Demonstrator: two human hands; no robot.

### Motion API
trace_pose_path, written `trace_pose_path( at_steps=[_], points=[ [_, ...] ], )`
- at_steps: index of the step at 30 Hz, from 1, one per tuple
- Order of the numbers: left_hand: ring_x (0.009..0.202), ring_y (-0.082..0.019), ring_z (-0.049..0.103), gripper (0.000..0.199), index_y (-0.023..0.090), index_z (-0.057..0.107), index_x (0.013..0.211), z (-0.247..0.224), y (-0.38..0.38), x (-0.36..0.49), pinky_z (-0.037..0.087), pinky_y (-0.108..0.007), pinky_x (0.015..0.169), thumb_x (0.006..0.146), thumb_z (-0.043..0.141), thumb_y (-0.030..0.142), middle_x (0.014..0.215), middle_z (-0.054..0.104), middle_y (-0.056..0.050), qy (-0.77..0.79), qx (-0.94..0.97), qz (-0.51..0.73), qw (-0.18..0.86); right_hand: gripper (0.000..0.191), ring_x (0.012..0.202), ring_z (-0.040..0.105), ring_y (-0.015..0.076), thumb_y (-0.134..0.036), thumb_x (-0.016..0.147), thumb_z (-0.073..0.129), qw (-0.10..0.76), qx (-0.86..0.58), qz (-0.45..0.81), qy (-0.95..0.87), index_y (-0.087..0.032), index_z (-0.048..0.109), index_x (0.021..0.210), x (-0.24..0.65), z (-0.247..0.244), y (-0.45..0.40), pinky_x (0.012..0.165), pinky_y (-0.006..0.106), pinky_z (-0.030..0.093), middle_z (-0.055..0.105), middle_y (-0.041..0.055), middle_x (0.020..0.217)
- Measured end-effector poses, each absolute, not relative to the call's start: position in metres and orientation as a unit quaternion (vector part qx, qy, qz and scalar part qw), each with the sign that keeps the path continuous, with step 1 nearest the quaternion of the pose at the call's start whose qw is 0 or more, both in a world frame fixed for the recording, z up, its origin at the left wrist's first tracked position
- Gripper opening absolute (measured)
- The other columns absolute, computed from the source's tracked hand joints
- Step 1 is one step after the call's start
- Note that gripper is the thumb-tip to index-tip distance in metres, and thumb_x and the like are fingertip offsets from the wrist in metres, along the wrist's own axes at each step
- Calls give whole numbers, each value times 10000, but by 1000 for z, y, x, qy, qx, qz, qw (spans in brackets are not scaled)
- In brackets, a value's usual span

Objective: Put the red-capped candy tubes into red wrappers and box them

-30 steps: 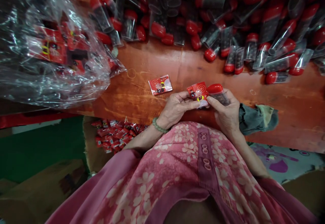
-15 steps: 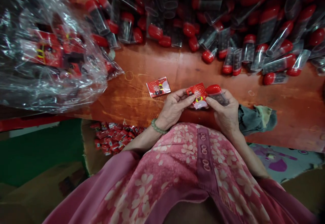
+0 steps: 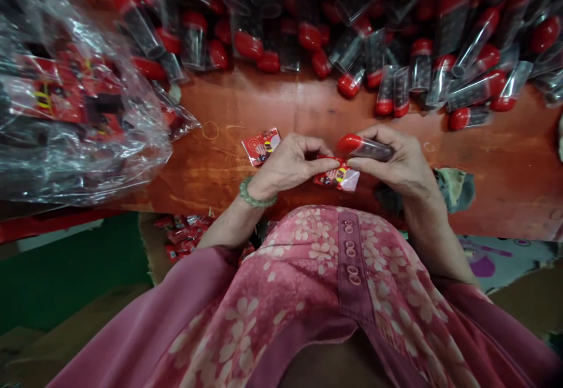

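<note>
My left hand [image 3: 294, 162] pinches a small red printed card [image 3: 334, 178] at its upper edge, thumb on top. A clear tube with a red rounded cap [image 3: 369, 149] lies in my right hand [image 3: 402, 156], its cap pointing left above the card. My right thumb reaches to the card's upper right edge; whether it presses on the card I cannot tell. A second red printed card [image 3: 258, 145] rests on the table just behind my left hand, partly covered by it.
Many red-capped clear tubes [image 3: 396, 89] are heaped along the table's [image 3: 281, 101] far side. At left sits a clear plastic bag [image 3: 145, 153] of red printed pieces. Red packets [image 3: 182, 238] fill a carton below the front edge. A cloth [image 3: 460, 189] lies right of my hand.
The card has turned and tilted between my hands. My right hand has lifted the tube slightly, its cap swinging left over the card. The whole view has shifted a little.
</note>
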State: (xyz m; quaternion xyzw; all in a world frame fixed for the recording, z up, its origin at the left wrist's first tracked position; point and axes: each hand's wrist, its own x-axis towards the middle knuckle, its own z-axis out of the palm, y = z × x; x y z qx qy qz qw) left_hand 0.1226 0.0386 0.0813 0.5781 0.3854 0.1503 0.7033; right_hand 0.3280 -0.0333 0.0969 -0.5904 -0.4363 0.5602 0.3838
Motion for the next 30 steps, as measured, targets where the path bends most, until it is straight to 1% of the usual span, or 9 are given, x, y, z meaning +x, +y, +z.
trace_pose_path(
  at_steps=[5, 10, 12, 15, 17, 20, 23, 26, 30],
  points=[
    [553, -93, 502, 341, 136, 740, 682, 75, 26, 124, 356, -236, 553, 793, 762, 458, 615, 669, -18, 435, 606, 190, 639, 320, 662, 615, 122, -441, 683, 890, 433, -615, 539, -380, -264, 714, 883, 322, 85, -44, 625, 254, 522, 698, -51, 769],
    [545, -93, 487, 383, 146, 722, 638, 74, 25, 119, 354, -237, 561, 843, 698, 469, 579, 643, -10, 441, 630, 184, 612, 290, 673, 634, 133, -370, 672, 880, 441, -630, 528, -361, -263, 692, 865, 315, 75, -48, 636, 261, 537, 706, -45, 765],
    [577, -104, 527, 350, 146, 756, 702, 77, 29, 115, 394, -234, 591, 829, 719, 470, 629, 681, -18, 429, 629, 164, 628, 272, 651, 614, 126, -348, 680, 864, 433, -634, 525, -366, -254, 692, 868, 315, 74, -47, 624, 256, 529, 689, -47, 742],
    [710, -144, 636, 342, 145, 805, 904, 85, 38, 111, 479, -247, 695, 787, 771, 464, 815, 766, -52, 413, 607, 143, 663, 267, 647, 608, 118, -326, 675, 864, 417, -621, 542, -383, -235, 697, 863, 318, 77, -44, 617, 246, 524, 681, -44, 747],
    [753, -159, 664, 351, 146, 808, 948, 90, 45, 112, 506, -257, 727, 754, 808, 438, 862, 776, -61, 400, 599, 128, 682, 253, 662, 618, 119, -315, 685, 863, 402, -606, 556, -402, -227, 708, 864, 320, 79, -42, 620, 241, 527, 688, -37, 764],
    [645, -138, 635, 274, 147, 801, 790, 90, 53, 117, 493, -235, 627, 699, 854, 401, 709, 730, -27, 356, 605, 83, 708, 238, 662, 620, 120, -326, 707, 859, 380, -589, 564, -437, -224, 725, 876, 322, 83, -39, 612, 239, 531, 691, -34, 763],
    [564, -129, 600, 267, 156, 762, 644, 85, 56, 121, 458, -220, 541, 656, 883, 394, 578, 657, 1, 326, 589, 60, 737, 238, 669, 628, 123, -357, 725, 849, 368, -586, 559, -456, -226, 739, 890, 322, 85, -37, 614, 241, 541, 701, -32, 773],
    [562, -135, 606, 263, 144, 777, 667, 80, 55, 122, 468, -233, 551, 668, 881, 386, 606, 687, -27, 324, 558, 40, 762, 239, 687, 645, 130, -358, 725, 854, 365, -597, 552, -453, -232, 749, 899, 324, 86, -36, 626, 248, 554, 714, -30, 786],
    [572, -129, 600, 295, 140, 794, 718, 77, 51, 119, 474, -238, 577, 760, 809, 432, 656, 722, -49, 330, 559, 62, 758, 254, 634, 633, 128, -376, 730, 858, 375, -624, 548, -411, -249, 757, 926, 332, 90, -41, 576, 245, 530, 706, -35, 743]
  ],
)
